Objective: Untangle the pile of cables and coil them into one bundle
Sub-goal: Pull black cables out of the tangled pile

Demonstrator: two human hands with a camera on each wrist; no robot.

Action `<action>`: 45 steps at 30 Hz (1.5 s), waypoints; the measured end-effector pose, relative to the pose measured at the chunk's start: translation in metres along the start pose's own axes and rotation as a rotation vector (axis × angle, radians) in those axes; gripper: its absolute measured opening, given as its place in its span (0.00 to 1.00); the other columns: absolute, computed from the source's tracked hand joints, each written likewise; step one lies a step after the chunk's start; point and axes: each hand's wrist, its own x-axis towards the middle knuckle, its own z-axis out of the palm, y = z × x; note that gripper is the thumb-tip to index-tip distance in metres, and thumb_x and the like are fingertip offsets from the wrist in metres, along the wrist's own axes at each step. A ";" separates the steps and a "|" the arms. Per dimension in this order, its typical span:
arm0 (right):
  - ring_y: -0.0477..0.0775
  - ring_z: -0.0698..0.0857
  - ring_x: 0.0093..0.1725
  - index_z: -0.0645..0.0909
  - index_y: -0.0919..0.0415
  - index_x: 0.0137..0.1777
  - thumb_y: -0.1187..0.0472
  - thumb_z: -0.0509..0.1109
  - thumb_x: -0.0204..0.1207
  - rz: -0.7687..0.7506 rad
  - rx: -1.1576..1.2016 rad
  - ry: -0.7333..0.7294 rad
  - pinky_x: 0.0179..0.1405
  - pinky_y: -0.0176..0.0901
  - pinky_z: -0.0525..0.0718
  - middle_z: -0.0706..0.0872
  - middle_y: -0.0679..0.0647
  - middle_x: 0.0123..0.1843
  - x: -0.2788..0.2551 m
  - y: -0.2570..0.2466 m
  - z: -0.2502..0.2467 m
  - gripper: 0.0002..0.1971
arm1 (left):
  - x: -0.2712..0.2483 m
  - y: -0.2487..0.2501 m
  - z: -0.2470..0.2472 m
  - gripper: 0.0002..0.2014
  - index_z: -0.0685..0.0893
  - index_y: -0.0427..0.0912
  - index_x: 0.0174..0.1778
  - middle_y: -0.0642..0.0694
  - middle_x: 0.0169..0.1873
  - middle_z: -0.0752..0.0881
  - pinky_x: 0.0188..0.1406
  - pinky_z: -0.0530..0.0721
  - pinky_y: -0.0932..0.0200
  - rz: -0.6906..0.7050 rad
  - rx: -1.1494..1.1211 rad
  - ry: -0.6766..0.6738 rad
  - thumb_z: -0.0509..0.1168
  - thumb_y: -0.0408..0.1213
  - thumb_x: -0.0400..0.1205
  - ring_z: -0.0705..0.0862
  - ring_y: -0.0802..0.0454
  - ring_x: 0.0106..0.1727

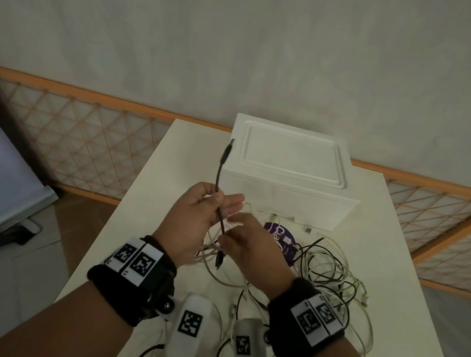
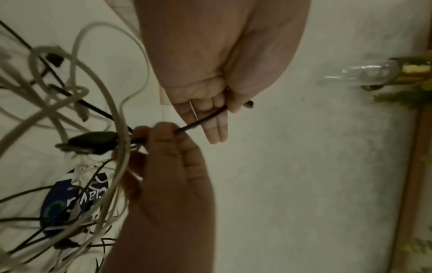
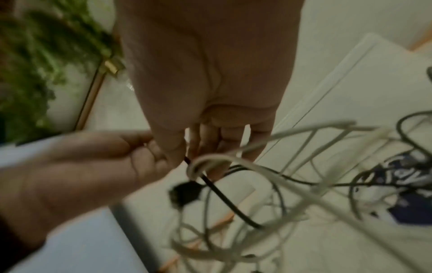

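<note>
Pinching one black cable (image 1: 220,188) at frame centre, the left hand (image 1: 198,219) lifts its plug clear while the right hand (image 1: 251,244) grips lower down, apparently to free it from the tangled pile (image 1: 321,275) on the desk (image 1: 132,223).

A white table (image 1: 133,217) carries everything. At its 12 o'clock edge stands a white foam box (image 1: 288,175) with the lid on. Just before the box, near the centre, lies a purple packet (image 1: 280,236), partly under cables. A tangle of white and black cables (image 1: 333,277) spreads from the centre to 3 o'clock and down to 6 o'clock, with loose plugs (image 1: 308,230) near the box.
</note>
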 end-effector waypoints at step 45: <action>0.57 0.79 0.65 0.83 0.56 0.63 0.62 0.65 0.71 0.123 -0.665 0.054 0.65 0.49 0.77 0.83 0.51 0.63 -0.063 0.010 -0.055 0.19 | -0.006 -0.019 -0.078 0.18 0.68 0.44 0.31 0.50 0.21 0.64 0.31 0.67 0.58 -0.347 -0.385 0.357 0.54 0.39 0.88 0.63 0.54 0.22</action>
